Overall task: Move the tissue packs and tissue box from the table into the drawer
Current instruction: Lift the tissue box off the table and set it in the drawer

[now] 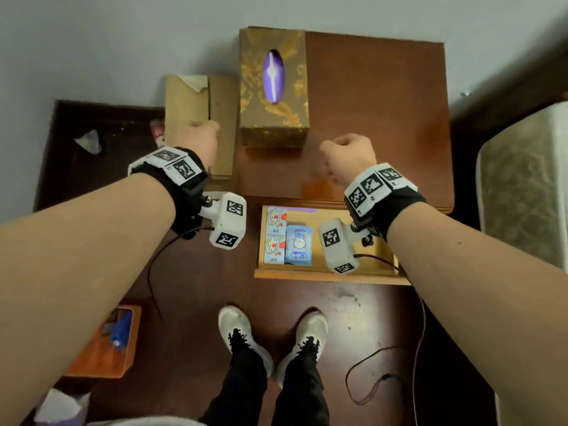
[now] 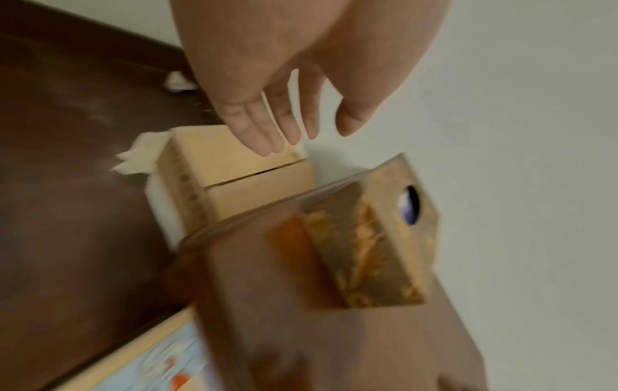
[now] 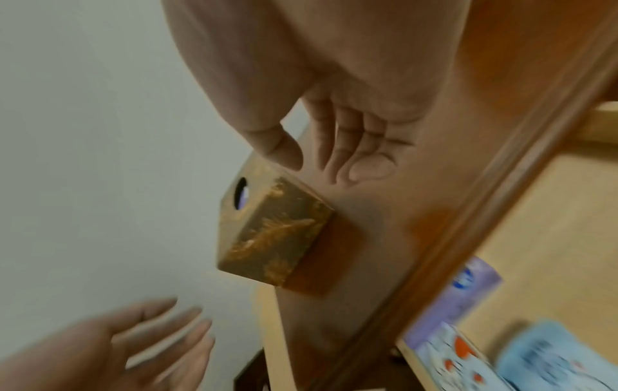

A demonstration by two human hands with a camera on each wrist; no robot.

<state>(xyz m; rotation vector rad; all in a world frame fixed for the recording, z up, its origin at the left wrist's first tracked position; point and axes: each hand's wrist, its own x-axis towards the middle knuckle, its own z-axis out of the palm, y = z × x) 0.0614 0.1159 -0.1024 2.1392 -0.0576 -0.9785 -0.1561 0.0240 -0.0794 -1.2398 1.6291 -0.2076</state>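
Tissue box [image 1: 273, 87]: upright on table [image 1: 384, 118], upper centre. Packs [image 1: 287, 239]: in drawer [image 1: 325, 273], below. Left hand [image 2: 267, 105], right hand [image 3: 341, 137]: fingers loosely spread, empty, flanking box.

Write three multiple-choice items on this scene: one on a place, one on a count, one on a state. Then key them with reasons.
1. Where is the tissue box?
A. In the drawer
B. On the table
C. On the floor

2. How many tissue packs show in the drawer in the head view?
A. One
B. Three
C. Six

3. What is the state of the left hand and right hand?
A. Both empty, fingers open
B. Both gripping the box
C. Left holding a pack

Key: 1 B, the box stands on the table near its left edge. 2 B, two cartoon packs lie beside a blue pack. 3 A, both wrist views show straight fingers short of the box.
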